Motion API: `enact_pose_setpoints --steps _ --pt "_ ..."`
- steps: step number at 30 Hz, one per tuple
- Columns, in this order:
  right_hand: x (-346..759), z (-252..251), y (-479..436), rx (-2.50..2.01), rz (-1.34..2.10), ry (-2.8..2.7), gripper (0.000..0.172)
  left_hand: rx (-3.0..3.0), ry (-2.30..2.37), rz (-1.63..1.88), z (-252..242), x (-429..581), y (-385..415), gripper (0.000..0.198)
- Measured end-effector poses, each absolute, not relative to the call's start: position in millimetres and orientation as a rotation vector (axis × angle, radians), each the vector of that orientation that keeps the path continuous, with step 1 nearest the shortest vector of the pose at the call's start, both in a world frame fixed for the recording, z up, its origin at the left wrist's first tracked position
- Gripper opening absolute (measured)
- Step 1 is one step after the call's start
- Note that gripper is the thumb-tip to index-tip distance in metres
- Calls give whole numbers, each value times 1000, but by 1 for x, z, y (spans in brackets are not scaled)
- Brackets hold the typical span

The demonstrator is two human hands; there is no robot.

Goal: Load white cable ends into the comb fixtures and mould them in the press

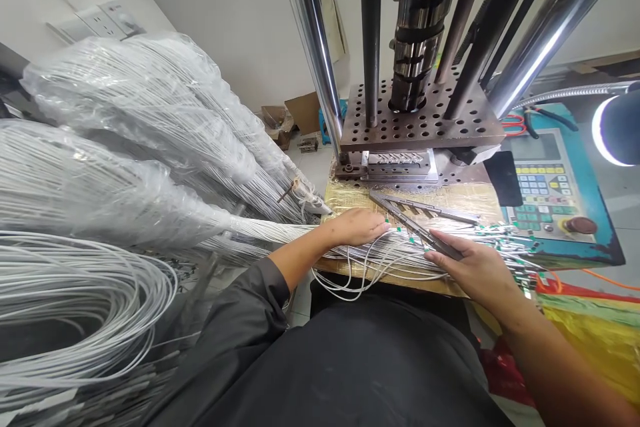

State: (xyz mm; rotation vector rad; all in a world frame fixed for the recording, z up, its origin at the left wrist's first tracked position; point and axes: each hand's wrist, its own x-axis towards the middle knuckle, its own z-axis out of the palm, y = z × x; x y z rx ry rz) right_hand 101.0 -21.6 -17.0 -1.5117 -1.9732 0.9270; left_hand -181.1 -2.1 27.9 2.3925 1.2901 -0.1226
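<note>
My right hand (473, 267) grips the near end of a long, narrow grey metal bar (413, 221), thumb and fingers closed on it. Several white cables with green tips (411, 240) lie along the bar's near edge. At its far half, my left hand (356, 227) is closed in a pinch on a white cable (373, 243) close to its green tip. The fingertips are partly hidden. A second metal bar (440, 211) rests just behind the first, meeting it at a sharp angle. Beneath both hands runs a thick bundle of white cables (295, 232).
Ahead stands a press with a drilled plate (425, 127) above a metal die (400, 163). A teal control panel (600, 213) and pliers (553, 119) are on the right. Plastic-wrapped cable bundles (150, 100) and a coil (100, 307) fill the left. A lit lamp (613, 130) is at the right edge.
</note>
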Motion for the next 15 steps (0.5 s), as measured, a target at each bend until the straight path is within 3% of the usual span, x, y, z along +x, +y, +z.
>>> enact_pose_setpoints --steps 15 --pt "106 -21 -21 -1502 897 -2027 61 2201 1137 -48 22 -187 9 47"
